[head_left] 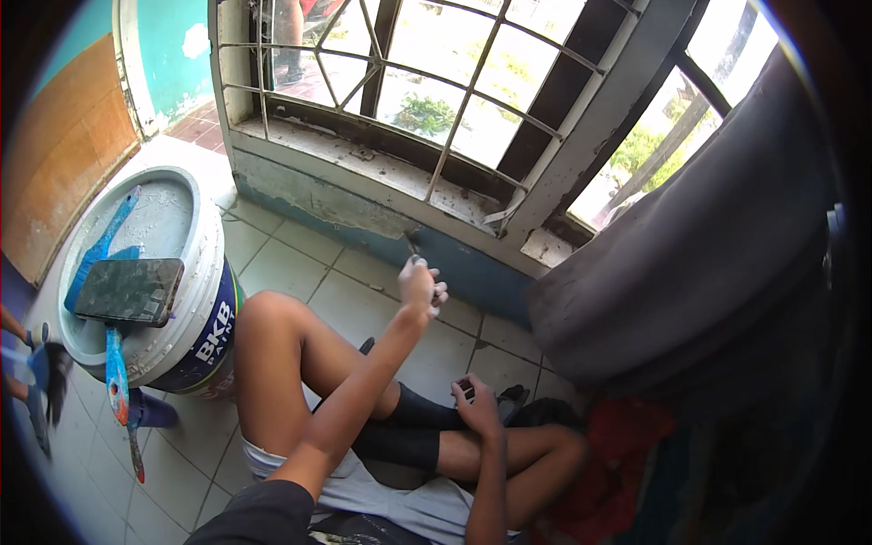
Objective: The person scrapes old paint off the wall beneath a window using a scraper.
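Note:
My left hand [421, 289], dusted with white, reaches out to the low wall below the window. Its fingers are closed around a small tool with a narrow dark blade [413, 245], which looks like a scraper; the tip is at the wall. There the blue paint [481, 259] meets a bare, flaking grey patch [336, 204]. Near my bent right leg, my right hand [479, 409] is held with curled fingers; a small pale bit shows between them, too small to name.
A paint bucket [204, 291] stands at my left. On its lid lie a phone [130, 291], a blue brush [109, 232] and a paint-smeared handle [116, 372]. A dark curtain [690, 245] hangs at right, beside the barred window [454, 100]. Another person's hand [14, 327] shows at far left.

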Action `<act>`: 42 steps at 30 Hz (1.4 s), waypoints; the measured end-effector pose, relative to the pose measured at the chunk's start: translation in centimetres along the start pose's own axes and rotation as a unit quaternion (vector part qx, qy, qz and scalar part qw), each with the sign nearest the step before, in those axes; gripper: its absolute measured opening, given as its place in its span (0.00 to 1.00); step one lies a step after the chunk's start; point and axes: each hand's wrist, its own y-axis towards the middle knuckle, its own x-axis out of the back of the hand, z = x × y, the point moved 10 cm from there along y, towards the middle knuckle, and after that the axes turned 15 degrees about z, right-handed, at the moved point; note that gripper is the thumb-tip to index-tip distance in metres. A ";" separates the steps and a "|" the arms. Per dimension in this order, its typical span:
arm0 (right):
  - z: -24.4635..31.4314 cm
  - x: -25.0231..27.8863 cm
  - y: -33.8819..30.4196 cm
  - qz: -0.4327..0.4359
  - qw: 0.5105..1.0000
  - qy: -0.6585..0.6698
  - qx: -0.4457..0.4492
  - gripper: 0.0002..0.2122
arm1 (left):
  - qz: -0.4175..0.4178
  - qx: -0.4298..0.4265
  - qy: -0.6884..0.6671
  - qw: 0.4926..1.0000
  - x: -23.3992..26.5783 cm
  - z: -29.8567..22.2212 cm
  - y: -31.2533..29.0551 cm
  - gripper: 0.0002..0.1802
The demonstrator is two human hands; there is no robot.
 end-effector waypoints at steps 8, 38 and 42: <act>-1.2 -0.7 -0.1 0.002 1.000 0.019 0.012 0.08 | -0.004 -0.002 0.019 1.000 -0.2 -0.3 -0.1 0.09; -1.0 -0.6 -0.3 -0.017 1.000 0.009 0.021 0.08 | 0.036 0.021 0.684 0.729 -2.4 -11.1 -3.5 0.23; -1.2 -0.4 -0.2 0.003 1.000 0.022 0.019 0.10 | 0.098 0.054 0.808 0.579 -3.9 -15.9 -2.3 0.22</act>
